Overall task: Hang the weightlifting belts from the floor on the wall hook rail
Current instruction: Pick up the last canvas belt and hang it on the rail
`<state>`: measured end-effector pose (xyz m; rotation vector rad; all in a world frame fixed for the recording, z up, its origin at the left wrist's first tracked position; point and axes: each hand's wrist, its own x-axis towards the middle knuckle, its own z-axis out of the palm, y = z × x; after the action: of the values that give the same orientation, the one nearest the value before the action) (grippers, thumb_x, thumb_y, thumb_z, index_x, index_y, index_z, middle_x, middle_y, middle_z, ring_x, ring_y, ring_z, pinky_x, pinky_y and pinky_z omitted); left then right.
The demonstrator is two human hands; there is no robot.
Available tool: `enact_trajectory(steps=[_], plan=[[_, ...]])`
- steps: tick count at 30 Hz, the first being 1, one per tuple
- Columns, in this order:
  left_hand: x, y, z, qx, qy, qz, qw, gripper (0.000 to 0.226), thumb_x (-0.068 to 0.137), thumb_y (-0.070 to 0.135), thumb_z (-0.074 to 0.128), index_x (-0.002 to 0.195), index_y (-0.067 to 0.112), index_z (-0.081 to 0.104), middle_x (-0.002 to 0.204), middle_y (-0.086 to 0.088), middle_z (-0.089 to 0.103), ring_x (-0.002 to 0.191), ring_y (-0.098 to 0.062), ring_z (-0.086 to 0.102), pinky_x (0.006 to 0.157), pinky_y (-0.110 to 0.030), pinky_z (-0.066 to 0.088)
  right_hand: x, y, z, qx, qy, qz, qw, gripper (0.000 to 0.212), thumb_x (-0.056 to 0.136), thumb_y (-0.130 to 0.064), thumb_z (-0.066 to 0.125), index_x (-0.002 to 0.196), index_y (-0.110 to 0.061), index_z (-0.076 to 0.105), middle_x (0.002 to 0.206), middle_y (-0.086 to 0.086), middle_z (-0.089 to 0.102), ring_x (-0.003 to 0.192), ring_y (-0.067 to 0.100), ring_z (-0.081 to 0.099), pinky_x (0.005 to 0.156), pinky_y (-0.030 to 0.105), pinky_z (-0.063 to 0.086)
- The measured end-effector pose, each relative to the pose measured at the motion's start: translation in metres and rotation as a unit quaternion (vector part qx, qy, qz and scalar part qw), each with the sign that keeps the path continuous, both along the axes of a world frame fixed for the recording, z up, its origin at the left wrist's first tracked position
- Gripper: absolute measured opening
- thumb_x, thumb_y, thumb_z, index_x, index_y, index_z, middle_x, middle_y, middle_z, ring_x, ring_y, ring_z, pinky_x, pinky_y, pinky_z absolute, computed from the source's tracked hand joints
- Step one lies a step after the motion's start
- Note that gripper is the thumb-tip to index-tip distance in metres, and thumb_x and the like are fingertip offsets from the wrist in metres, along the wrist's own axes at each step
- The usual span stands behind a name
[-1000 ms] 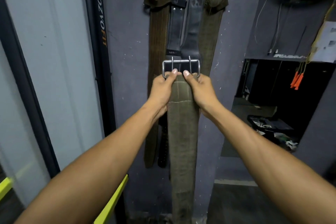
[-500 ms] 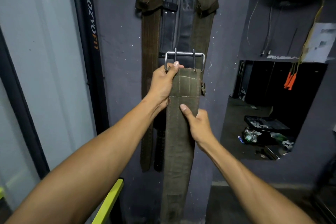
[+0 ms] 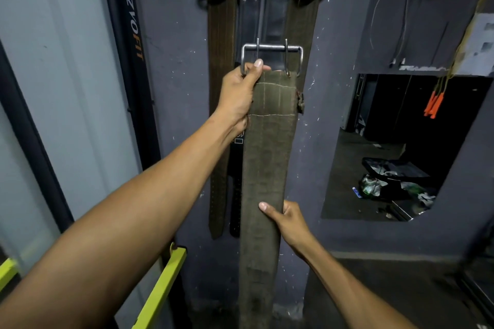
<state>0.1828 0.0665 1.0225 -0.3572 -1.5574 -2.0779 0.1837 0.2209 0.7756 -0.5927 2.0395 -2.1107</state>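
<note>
Four belts (image 3: 222, 93) already hang on wall at top; left hand (image 3: 238, 96) grips olive belt (image 3: 267, 168) just under its steel buckle (image 3: 272, 56), fingers curled round the edge; right hand (image 3: 287, 222) pinches strap lower down; buckle well below hooks, still to lift & hook.

A single wide-angle head camera looks forward and slightly down from close to a dark grey wall (image 3: 171, 88), near enough that both forearms stretch in from the bottom edge. The frame's top cuts off the hanging belts (image 3: 222, 35); straight edges bow at its sides.
</note>
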Motion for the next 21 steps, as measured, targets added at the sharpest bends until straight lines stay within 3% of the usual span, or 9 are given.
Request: enact_trajectory(steps=[3,6,9,12,16,21], plan=[[-0.001,-0.008,-0.009,0.014,-0.015,0.006,1.0,0.02,0.104,0.022,0.061,0.095,0.006,0.07,0.088,-0.01,0.076,0.077,-0.017,0.071,0.078,-0.034,0.06,-0.001,0.007,-0.019,-0.003,-0.045,0.064,0.997,0.036,0.092,-0.022,0.077,0.125,-0.007,0.071,0.12,0.009,0.078,0.114,0.026,0.075,0.098,0.042,0.06],[-0.002,-0.017,-0.004,0.023,-0.011,0.022,0.999,0.022,0.104,0.024,0.061,0.094,0.008,0.072,0.085,-0.009,0.075,0.076,-0.018,0.071,0.08,-0.036,0.059,0.002,0.016,-0.053,0.088,-0.09,0.105,0.987,0.059,0.081,-0.032,0.088,0.133,-0.015,0.065,0.128,0.0,0.076,0.12,0.017,0.072,0.105,0.038,0.056],[-0.001,-0.02,0.009,0.03,0.002,0.024,0.999,0.022,0.104,0.024,0.06,0.094,0.008,0.071,0.081,-0.007,0.077,0.073,-0.018,0.072,0.076,-0.035,0.06,0.005,0.017,-0.084,0.144,-0.1,0.074,0.982,0.052,0.081,-0.038,0.088,0.126,-0.021,0.07,0.122,-0.005,0.078,0.117,0.013,0.072,0.108,0.039,0.055],[0.001,-0.018,0.013,0.032,0.01,0.013,0.999,0.022,0.104,0.023,0.059,0.095,0.007,0.071,0.08,-0.006,0.078,0.072,-0.017,0.072,0.071,-0.032,0.061,0.0,0.014,-0.09,0.151,-0.081,0.037,0.985,0.041,0.089,-0.029,0.082,0.127,-0.014,0.073,0.12,-0.004,0.079,0.114,0.015,0.074,0.106,0.04,0.056],[0.0,-0.021,0.01,0.034,0.008,0.005,0.999,0.022,0.105,0.022,0.059,0.095,0.006,0.07,0.078,-0.005,0.077,0.07,-0.015,0.072,0.067,-0.029,0.061,-0.005,0.012,-0.077,0.136,-0.098,0.064,0.984,0.057,0.08,-0.036,0.088,0.128,-0.01,0.071,0.124,0.002,0.077,0.117,0.018,0.073,0.107,0.04,0.056],[-0.005,-0.024,-0.003,0.02,-0.004,-0.003,1.0,0.022,0.104,0.023,0.059,0.095,0.007,0.07,0.085,-0.01,0.072,0.074,-0.017,0.069,0.072,-0.031,0.06,-0.015,-0.004,0.007,0.053,-0.024,0.079,0.995,0.05,0.09,-0.035,0.077,0.132,-0.01,0.068,0.126,0.007,0.076,0.119,0.025,0.072,0.108,0.048,0.055]])
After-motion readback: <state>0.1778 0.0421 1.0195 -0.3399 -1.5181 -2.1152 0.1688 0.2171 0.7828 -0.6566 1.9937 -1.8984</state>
